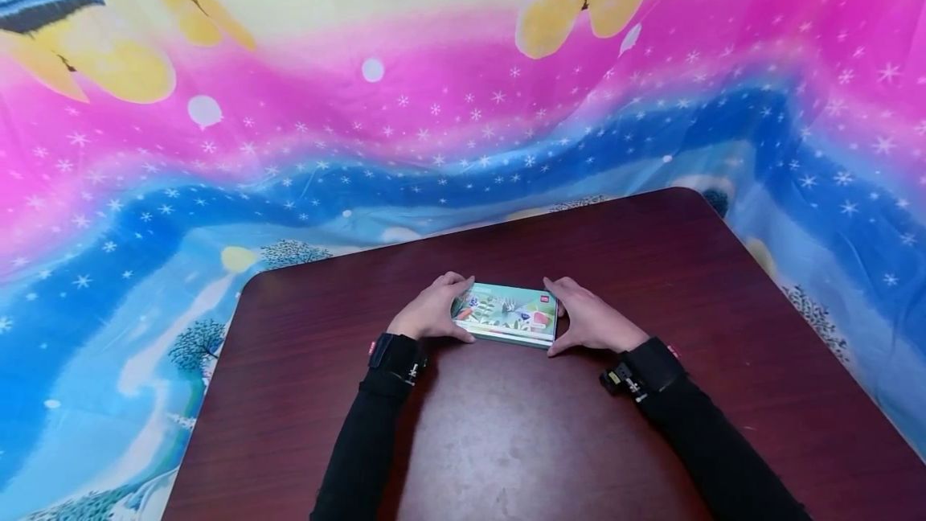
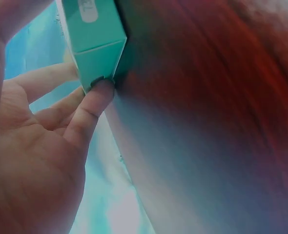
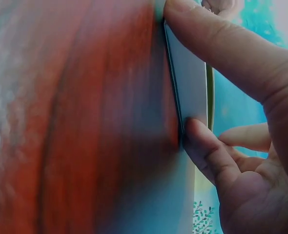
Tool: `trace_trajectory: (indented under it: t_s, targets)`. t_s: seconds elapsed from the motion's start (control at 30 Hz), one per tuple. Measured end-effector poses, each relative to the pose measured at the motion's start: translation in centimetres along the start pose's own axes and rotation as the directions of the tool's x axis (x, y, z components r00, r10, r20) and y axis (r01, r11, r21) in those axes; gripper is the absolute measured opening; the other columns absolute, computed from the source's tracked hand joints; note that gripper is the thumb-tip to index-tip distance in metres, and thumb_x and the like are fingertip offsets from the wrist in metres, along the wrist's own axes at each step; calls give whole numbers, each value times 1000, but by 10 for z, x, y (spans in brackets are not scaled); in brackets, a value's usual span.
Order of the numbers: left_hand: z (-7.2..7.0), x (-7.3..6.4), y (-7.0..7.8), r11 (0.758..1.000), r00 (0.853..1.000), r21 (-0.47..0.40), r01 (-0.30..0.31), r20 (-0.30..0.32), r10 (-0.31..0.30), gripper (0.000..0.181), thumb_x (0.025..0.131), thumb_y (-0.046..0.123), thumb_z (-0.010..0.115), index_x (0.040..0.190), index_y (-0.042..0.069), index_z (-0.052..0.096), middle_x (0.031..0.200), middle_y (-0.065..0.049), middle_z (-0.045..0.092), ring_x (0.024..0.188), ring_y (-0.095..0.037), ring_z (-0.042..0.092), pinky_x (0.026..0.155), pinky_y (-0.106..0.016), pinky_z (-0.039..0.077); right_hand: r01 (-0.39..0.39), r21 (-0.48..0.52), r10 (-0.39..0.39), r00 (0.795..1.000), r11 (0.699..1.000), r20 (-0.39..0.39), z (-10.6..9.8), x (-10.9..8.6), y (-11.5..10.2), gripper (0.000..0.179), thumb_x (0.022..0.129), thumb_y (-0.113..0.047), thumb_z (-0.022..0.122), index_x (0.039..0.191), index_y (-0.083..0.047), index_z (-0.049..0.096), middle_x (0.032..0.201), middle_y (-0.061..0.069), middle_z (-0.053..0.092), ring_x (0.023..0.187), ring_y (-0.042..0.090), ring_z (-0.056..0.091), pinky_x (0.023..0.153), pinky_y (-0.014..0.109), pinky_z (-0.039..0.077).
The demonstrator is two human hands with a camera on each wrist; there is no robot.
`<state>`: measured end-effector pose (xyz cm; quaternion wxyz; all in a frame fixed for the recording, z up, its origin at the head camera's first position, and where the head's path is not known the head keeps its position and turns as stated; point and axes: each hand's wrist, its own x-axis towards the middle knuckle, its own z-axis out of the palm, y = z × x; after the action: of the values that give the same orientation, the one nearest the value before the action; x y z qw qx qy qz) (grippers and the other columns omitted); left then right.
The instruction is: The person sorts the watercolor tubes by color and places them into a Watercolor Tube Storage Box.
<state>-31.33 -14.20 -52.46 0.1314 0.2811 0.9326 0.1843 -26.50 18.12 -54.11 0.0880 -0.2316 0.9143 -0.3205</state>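
A flat, light-green box (image 1: 509,316) printed with flowers and leaves lies face up near the middle of the table. My left hand (image 1: 432,310) grips its left end, thumb at the near corner and fingers at the far one. At the right end my right hand (image 1: 592,320) holds it the same way. In the left wrist view, a fingertip of the left hand (image 2: 36,146) presses at a dark notch in the green end of the box (image 2: 96,31). The right wrist view shows the right hand (image 3: 249,165) with fingertips on the pale, dark-edged end of the box (image 3: 190,80).
The dark red-brown wooden table (image 1: 470,432) has rounded far corners. Behind and beside it hangs a pink and blue printed cloth (image 1: 434,119), close to the table's far edge. Black bands with small cameras (image 1: 622,380) sit on both wrists.
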Motion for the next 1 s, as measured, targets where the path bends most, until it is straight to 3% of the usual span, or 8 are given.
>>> trace_trajectory:
  t_s: [0.3,0.63,1.0]
  targets:
    - [0,1,3,1000,1000,12,17,7,-18,114,71,44,96,162,12,35,150,-9,45,129,-22,50,105,-37,49,44,5,-44,999,999,26,0,0,-2,121,69,-31,99,163,-2,28,135,11,51,93,14,51,80,29,47]
    - [-2,2,5,999,999,28,26,26,-27,114,72,44,95,162,11,34,150,-10,44,131,-23,49,106,-37,49,76,12,-76,997,997,34,2,1,-5,120,71,-34,97,164,-7,27,144,12,49,123,24,51,100,45,49]
    - [-1,2,4,1000,999,13,26,26,-26,115,73,44,95,163,11,32,151,-11,43,133,-24,49,106,-38,48,50,4,-50,998,999,32,4,1,-7,118,71,-31,97,164,-8,28,146,13,48,129,27,49,103,47,47]
